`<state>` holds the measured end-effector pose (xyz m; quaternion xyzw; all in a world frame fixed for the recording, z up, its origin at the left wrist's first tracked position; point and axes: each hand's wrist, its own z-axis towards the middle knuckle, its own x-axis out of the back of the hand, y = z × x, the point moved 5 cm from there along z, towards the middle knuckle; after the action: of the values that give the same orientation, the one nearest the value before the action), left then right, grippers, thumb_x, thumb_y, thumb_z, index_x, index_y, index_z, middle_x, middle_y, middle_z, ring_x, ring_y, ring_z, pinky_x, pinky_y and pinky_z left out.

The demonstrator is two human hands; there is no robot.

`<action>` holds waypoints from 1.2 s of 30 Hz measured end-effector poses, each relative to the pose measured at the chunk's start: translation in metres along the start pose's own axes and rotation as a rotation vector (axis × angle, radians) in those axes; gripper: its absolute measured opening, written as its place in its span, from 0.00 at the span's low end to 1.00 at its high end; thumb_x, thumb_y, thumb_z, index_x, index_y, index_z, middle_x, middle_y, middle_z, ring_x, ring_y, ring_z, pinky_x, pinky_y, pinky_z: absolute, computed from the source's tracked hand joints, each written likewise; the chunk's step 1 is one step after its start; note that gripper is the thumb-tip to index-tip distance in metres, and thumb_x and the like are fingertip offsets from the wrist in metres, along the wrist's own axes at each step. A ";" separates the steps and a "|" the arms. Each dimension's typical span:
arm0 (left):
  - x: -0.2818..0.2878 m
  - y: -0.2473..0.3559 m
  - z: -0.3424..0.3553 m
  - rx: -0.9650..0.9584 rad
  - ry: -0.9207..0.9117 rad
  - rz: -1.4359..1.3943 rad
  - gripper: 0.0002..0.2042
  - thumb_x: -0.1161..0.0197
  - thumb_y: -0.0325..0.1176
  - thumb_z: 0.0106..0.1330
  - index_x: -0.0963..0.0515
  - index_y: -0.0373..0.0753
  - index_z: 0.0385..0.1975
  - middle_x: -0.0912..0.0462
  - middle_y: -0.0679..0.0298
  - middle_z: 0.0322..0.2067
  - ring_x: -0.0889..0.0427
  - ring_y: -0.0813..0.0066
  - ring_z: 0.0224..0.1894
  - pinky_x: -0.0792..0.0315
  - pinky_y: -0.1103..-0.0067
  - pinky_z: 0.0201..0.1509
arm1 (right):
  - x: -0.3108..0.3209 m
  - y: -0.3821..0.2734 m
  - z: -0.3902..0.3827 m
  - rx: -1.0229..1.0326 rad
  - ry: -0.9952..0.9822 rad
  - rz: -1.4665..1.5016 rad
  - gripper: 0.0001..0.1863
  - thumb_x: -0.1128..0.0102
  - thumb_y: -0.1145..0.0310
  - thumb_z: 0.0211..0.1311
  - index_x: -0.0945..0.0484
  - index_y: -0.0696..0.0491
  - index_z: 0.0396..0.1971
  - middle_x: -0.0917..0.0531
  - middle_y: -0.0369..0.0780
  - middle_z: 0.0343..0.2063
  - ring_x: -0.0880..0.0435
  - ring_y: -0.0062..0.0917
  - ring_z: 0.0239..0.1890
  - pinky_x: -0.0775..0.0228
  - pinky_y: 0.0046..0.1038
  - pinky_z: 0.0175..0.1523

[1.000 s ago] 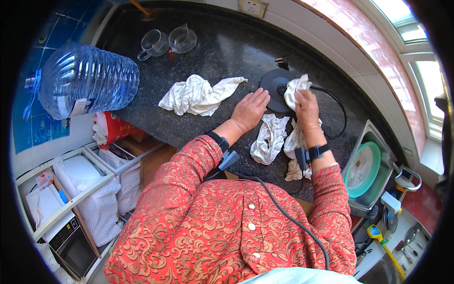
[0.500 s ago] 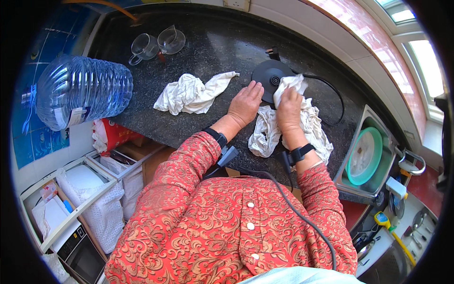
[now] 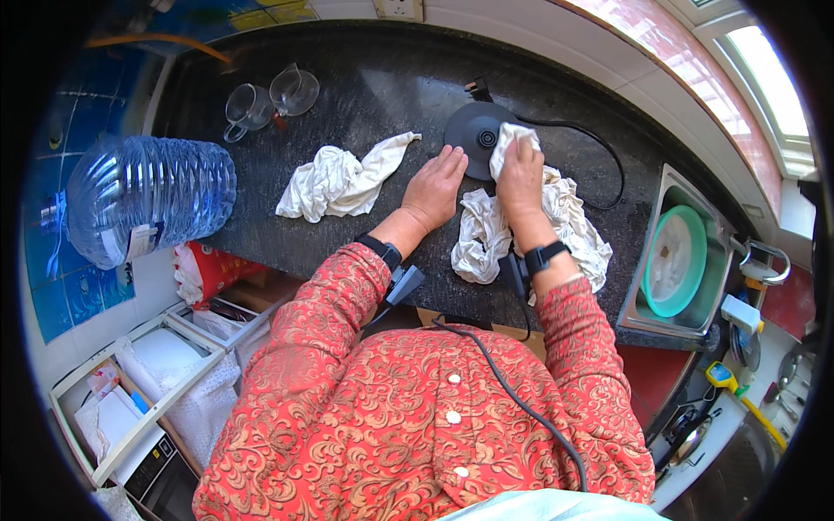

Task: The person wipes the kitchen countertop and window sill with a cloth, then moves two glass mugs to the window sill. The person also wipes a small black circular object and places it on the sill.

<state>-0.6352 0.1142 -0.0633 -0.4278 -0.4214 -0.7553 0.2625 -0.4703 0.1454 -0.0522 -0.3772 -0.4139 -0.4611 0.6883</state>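
My right hand [image 3: 519,178] grips a white cloth [image 3: 563,227] and presses a bunched part of it onto a round black kettle base [image 3: 473,128] on the dark stone counter [image 3: 365,95]. The rest of that cloth trails down under my right wrist toward the counter's near edge. My left hand [image 3: 437,187] lies flat with fingers spread on the counter, its fingertips touching the base's left rim. A black cord [image 3: 599,156] loops from the base to the right. A second crumpled white cloth [image 3: 339,181] lies loose to the left of my left hand.
A large clear water bottle [image 3: 148,204] lies on its side at the left. Two glass cups [image 3: 269,95] stand at the back. A sink [image 3: 638,286] on the right holds a green plate [image 3: 676,260]. White shelving [image 3: 139,391] stands below left.
My right hand has kept rubbing the cloth on the kettle base, shifting from its right side to its middle. My left hand moved slightly along the base's left rim.
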 end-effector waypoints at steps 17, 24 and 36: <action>0.007 -0.002 0.004 -0.036 -0.050 0.145 0.28 0.41 0.25 0.56 0.30 0.33 0.61 0.29 0.53 0.63 0.30 0.52 0.66 0.35 0.61 0.69 | 0.040 0.108 0.025 -0.240 -0.280 0.218 0.13 0.37 0.66 0.53 0.19 0.57 0.38 0.18 0.51 0.38 0.20 0.47 0.45 0.26 0.41 0.52; 0.013 -0.003 0.010 0.051 -0.118 0.212 0.28 0.40 0.25 0.56 0.30 0.34 0.61 0.31 0.54 0.63 0.33 0.51 0.68 0.38 0.61 0.70 | 0.004 0.055 0.036 -0.087 -0.605 -0.118 0.09 0.40 0.69 0.53 0.17 0.53 0.34 0.14 0.46 0.40 0.15 0.40 0.46 0.24 0.38 0.51; -0.019 0.056 0.005 1.012 0.230 -1.659 0.25 0.58 0.53 0.77 0.26 0.40 0.57 0.19 0.59 0.51 0.21 0.65 0.55 0.28 0.67 0.59 | 0.052 -0.007 0.089 -0.331 -0.817 0.478 0.23 0.40 0.60 0.54 0.16 0.63 0.43 0.15 0.56 0.43 0.15 0.49 0.45 0.23 0.39 0.50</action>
<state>-0.5817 0.0909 -0.0556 0.2436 -0.8347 -0.4673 -0.1600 -0.4842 0.2067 0.0293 -0.7153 -0.4729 -0.1645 0.4875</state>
